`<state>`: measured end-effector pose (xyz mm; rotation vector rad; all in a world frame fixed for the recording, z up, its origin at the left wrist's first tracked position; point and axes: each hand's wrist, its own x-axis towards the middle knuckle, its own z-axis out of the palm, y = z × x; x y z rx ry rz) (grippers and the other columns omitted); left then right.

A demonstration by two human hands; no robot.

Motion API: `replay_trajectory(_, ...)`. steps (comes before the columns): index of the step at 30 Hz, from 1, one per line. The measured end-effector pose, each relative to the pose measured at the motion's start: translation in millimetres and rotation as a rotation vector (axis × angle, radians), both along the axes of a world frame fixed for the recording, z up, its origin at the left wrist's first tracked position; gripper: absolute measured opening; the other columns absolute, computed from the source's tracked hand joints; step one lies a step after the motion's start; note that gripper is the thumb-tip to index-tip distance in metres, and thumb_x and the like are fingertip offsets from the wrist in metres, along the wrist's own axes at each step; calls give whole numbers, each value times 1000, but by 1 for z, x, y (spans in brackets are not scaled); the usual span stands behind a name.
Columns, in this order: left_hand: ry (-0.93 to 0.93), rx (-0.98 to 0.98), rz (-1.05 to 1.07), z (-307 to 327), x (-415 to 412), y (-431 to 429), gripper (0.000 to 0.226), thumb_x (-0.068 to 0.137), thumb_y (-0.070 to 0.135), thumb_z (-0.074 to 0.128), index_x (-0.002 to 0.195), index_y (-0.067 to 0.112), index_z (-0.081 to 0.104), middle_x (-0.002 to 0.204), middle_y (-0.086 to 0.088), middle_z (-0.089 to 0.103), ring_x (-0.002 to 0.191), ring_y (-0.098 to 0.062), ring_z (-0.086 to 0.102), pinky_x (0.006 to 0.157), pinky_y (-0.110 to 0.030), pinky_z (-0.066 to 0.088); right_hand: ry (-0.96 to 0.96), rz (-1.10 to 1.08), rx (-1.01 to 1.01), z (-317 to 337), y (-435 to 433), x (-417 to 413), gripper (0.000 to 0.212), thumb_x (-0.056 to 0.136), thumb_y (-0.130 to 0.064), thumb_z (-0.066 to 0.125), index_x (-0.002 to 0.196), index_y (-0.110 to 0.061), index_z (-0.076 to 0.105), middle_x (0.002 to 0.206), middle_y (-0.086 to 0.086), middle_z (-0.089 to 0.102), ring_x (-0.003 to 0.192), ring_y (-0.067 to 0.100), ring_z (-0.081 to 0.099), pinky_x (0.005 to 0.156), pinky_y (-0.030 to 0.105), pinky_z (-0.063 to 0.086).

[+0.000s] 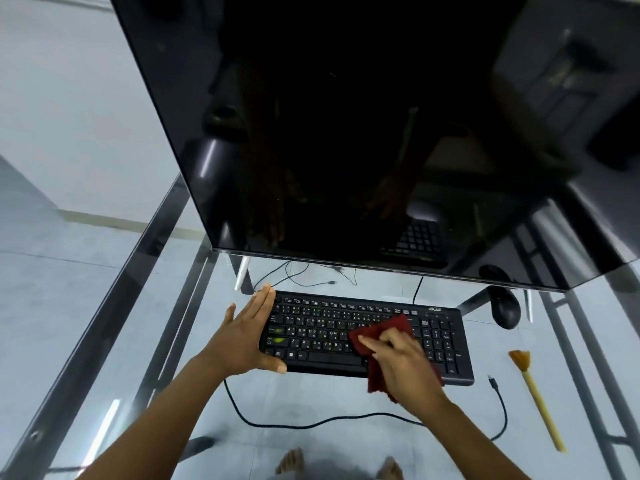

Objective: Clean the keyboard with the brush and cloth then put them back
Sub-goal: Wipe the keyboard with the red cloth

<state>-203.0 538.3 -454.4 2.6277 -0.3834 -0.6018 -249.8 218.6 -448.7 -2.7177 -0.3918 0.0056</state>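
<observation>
Left hand [242, 337] flat against keyboard [322, 329]; right hand [403, 363] clutches cloth [389, 329].

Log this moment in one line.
step: wiping | right hand: red cloth on keyboard | left hand: braces keyboard edge | brush: on table

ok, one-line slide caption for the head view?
Right hand presses a red cloth on the keyboard, left hand steadies its end, brush lies aside.

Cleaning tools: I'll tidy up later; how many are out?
2. The dark red cloth is on the black keyboard under the right hand; the yellow-handled brush lies on the glass desk, right of it.
</observation>
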Motion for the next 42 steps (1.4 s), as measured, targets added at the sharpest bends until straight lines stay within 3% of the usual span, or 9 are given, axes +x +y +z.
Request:
replay_trajectory(6, -22, -34, -11, -4, 0, 2, 147, 41, 95, 48, 149, 23, -21, 154, 15, -27, 142, -1, -15, 118, -50, -3, 8, 249, -17, 2, 55, -3, 36, 85, -17, 66, 117, -32, 67, 92, -8, 60, 77, 16, 53, 65, 32, 47)
replay_trajectory(15, -14, -33, -11, -5, 1, 2, 148, 40, 97, 45, 149, 22, -22, 155, 13, -27, 143, -3, -15, 117, -51, -3, -3, 24, 22, -1, 46, -4, 47, 75, -6, 77, 113, -31, 70, 85, -5, 53, 72, 17, 53, 64, 32, 48)
replay_trajectory(20, -19, -27, -18, -4, 1, 3, 149, 39, 98, 41, 148, 21, -24, 154, 13, -29, 144, -6, -15, 117, -51, -3, 10, 345, -117, 5, 21, -15, 53, 75, -8, 74, 116, -40, 65, 86, -8, 51, 72, 12, 48, 63, 26, 45)
replay_trajectory(24, -20, -29, -25, -5, 1, 1, 146, 44, 94, 48, 148, 21, -24, 155, 12, -28, 144, -6, -17, 118, -52, -3, 1, -195, 81, 2, 28, 9, 40, 89, -7, 64, 122, -27, 65, 91, -3, 57, 75, 18, 56, 62, 39, 56)
replay_trajectory(27, -25, -23, -26, -8, -1, 3, 147, 45, 94, 50, 148, 21, -25, 155, 11, -28, 144, -7, -18, 118, -52, -4, 30, 99, -7, -2, 65, 0, 58, 78, -8, 71, 129, -30, 58, 94, -4, 56, 81, 17, 53, 70, 34, 48)
replay_trajectory(29, -41, -57, -21, -10, -1, 5, 146, 46, 93, 54, 149, 22, -22, 155, 13, -27, 145, -6, -17, 118, -51, -6, 50, 203, -31, 3, 67, 6, 39, 88, -21, 56, 126, -29, 59, 93, -4, 53, 81, 18, 49, 70, 33, 46)
replay_trajectory(33, -98, -146, -12, -13, -4, 6, 140, 52, 90, 59, 151, 24, -15, 157, 15, -20, 144, -2, -15, 118, -49, -9, 14, -470, -13, 2, 56, 44, 38, 98, -23, 49, 136, -15, 49, 106, 8, 56, 93, 26, 56, 83, 39, 48)
replay_trajectory(38, -144, -169, -10, -17, -9, 7, 136, 56, 89, 59, 151, 25, -15, 158, 15, -19, 145, 0, -12, 118, -45, -12, 73, 76, -93, -2, 91, 41, 62, 93, -6, 53, 148, -23, 31, 114, 3, 50, 98, 22, 52, 87, 34, 47)
replay_trajectory(42, -140, -202, 4, -16, -8, 6, 135, 57, 86, 61, 150, 26, -17, 158, 16, -17, 145, 1, -11, 117, -42, -14, 51, -327, -84, 7, 80, 68, 45, 94, -12, 51, 138, -22, 46, 107, 4, 54, 97, 22, 54, 83, 34, 44)
